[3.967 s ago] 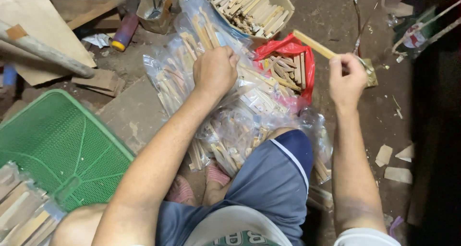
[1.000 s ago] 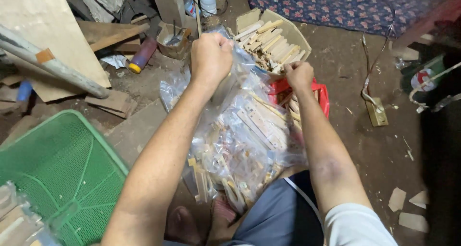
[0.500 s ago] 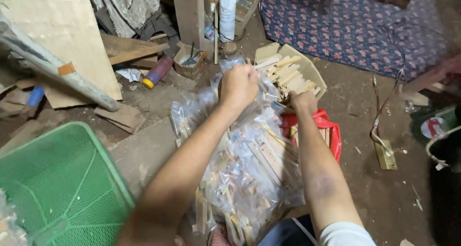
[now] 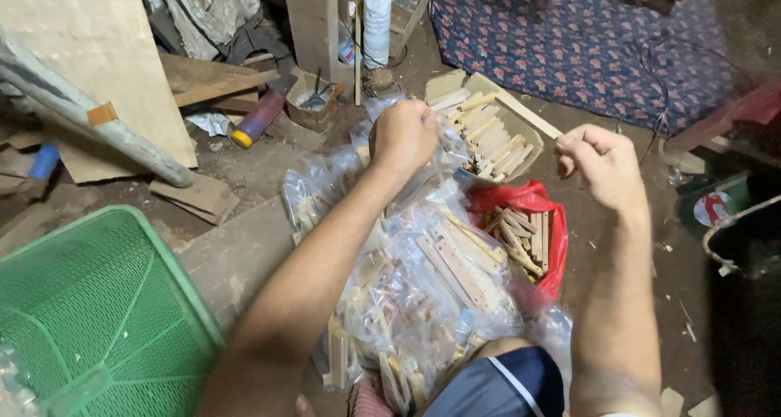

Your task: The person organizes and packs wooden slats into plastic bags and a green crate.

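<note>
the crinkled clear plastic bag (image 4: 423, 279) looks glossy, packed with pale matt wooden strips (image 4: 455, 270). the red plastic bag (image 4: 541, 222) shines too. the green plastic mesh basket (image 4: 98, 303) looks smooth; the flowered cloth (image 4: 569, 43) matt.

right hand (image 4: 600, 166) lifted off red bag (image 4: 533, 226); now raised clear | left hand (image 4: 404, 134) bunching clear bag (image 4: 423, 279) top

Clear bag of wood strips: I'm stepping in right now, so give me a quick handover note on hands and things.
Left hand: fist closed on the top of the clear bag of wood strips, which rests against the knee.
Right hand: raised, loosely curled, holding nothing visible.
Nearby: red bag of strips, open box of strips, green basket.
Done: clear bag filled.
Left: its top is not visibly tied.
</note>
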